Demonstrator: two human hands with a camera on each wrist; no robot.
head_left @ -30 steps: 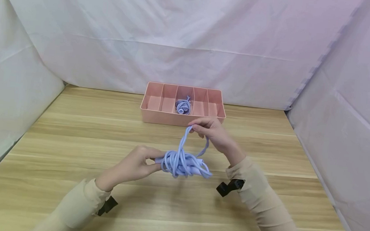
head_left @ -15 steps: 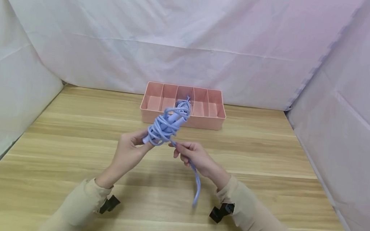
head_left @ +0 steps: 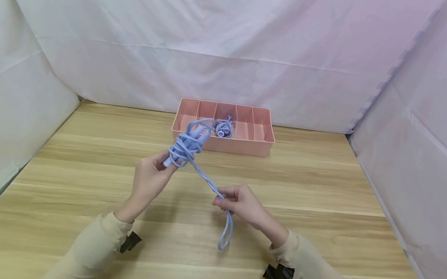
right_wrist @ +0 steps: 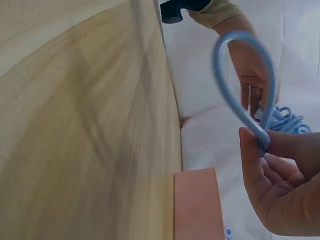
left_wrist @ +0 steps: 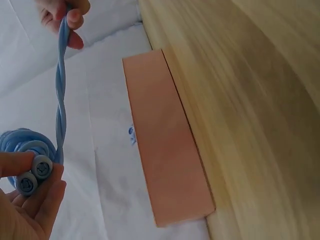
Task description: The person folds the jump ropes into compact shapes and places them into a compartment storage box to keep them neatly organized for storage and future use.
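Note:
A light-blue jump rope (head_left: 185, 147) is wound round its own two handles, held above the table. My left hand (head_left: 147, 181) pinches the handles' near ends between thumb and fingers; the left wrist view shows both round handle ends (left_wrist: 42, 166) side by side. From the bundle a doubled, twisted length of rope (left_wrist: 60, 95) runs to my right hand (head_left: 243, 204), whose thumb and fingers pinch it. Beyond that pinch the rope ends in a loop (right_wrist: 242, 40), which hangs down in the head view.
A pink box (head_left: 238, 147) with several compartments stands at the table's back. Its middle compartment holds another coiled blue rope (head_left: 223, 128). White cloth (head_left: 231, 35) closes off the back and sides of the wooden table (head_left: 307, 176).
My right hand has come down and toward me, drawing the doubled rope out from the bundle. My left hand has tilted the bundle up and shifted it left and away.

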